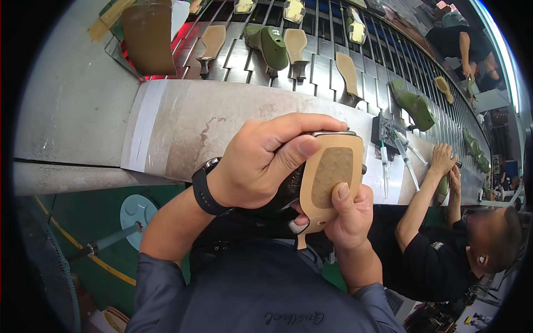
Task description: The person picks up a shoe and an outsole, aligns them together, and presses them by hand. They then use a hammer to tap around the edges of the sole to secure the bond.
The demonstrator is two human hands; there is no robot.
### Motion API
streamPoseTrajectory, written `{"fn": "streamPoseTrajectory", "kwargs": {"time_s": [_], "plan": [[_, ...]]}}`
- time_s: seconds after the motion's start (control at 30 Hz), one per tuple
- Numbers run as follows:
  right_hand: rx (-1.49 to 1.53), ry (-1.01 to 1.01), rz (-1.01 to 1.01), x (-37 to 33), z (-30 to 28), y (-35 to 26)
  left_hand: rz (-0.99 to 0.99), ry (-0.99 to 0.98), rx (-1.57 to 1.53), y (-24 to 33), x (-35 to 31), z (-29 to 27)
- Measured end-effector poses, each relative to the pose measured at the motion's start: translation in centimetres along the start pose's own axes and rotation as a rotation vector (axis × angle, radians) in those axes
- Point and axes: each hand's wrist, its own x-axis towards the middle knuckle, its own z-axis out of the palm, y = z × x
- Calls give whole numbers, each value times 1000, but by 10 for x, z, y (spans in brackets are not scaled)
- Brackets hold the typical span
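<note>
A shoe sole point(335, 166), tan with a patterned brown panel, faces up in front of my body. It lies over a dark shoe that is mostly hidden beneath it. My left hand point(256, 161), with a black watch point(206, 186) on its wrist, is closed over the broad end and left side, its thumb along the sole's edge. At the narrow end my right hand point(352, 216) grips from the right, thumb pressed on the sole's face. A thin tan tab point(301, 241) sticks out below, beside the right hand's fingers.
Beyond the worktop point(189, 127) runs a slatted conveyor point(316, 72) with loose tan soles point(295, 44) and green shoe lasts point(273, 50). Syringes point(385, 169) lie by a dark block point(383, 130). A co-worker point(444, 250) works at right; a blue round stool point(139, 213) stands left.
</note>
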Motion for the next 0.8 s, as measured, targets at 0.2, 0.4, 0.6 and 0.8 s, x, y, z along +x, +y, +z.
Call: {"fn": "streamPoseTrajectory", "kwargs": {"time_s": [0.2,0.4,0.6,0.8], "plan": [[-41,20,-63,0,-2,1,-38,-103,-48,-1,-3,-5],[-206,30,-86,-10,2,2,-135,-125,-177,13,-14,-10],[-657,-146,-320,-18,6,12,-74,185,-163,32,-49,10],[-684,-223,-366,-20,23,18,-208,347,-190,57,-64,17]]}}
